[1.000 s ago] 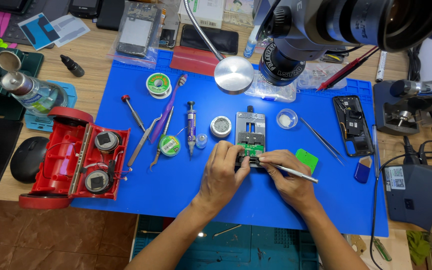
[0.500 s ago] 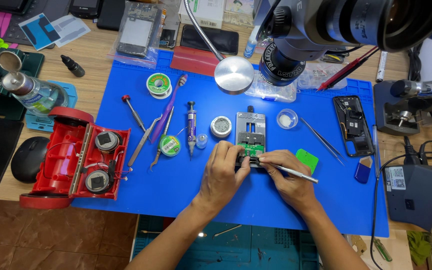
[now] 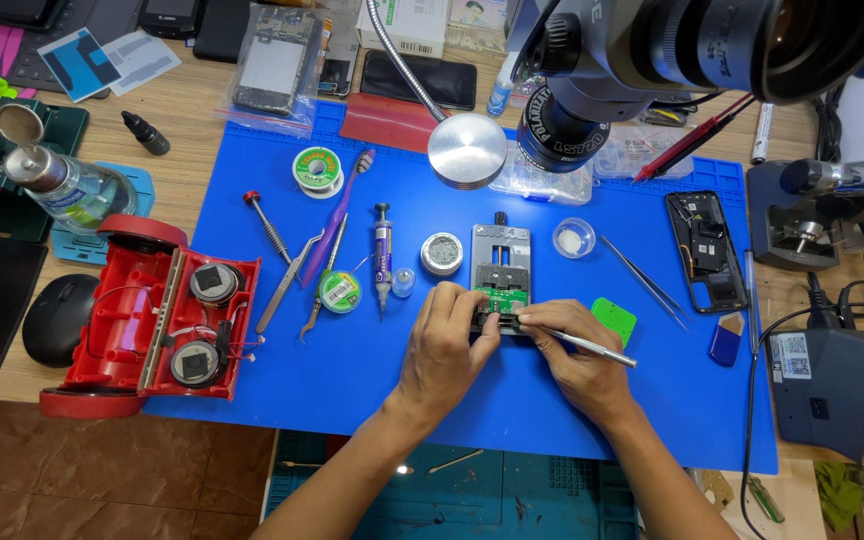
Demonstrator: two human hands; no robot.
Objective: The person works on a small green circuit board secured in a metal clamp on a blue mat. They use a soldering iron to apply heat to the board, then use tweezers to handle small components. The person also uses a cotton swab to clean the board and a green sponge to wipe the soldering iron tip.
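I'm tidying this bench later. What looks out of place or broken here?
The red speaker at the blue mat's left edge lies opened, drivers and wires exposed. A phone lies with its back removed.

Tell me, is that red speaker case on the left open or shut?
Open. The red speaker case lies with its cover off, two round speakers and thin wires bared inside, on the blue mat.

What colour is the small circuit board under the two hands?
Green; the circuit board sits in a grey metal holder, seen in the head view.

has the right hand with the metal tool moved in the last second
No. The right hand holds its metal tool at the same spot beside the green pick on the blue mat.
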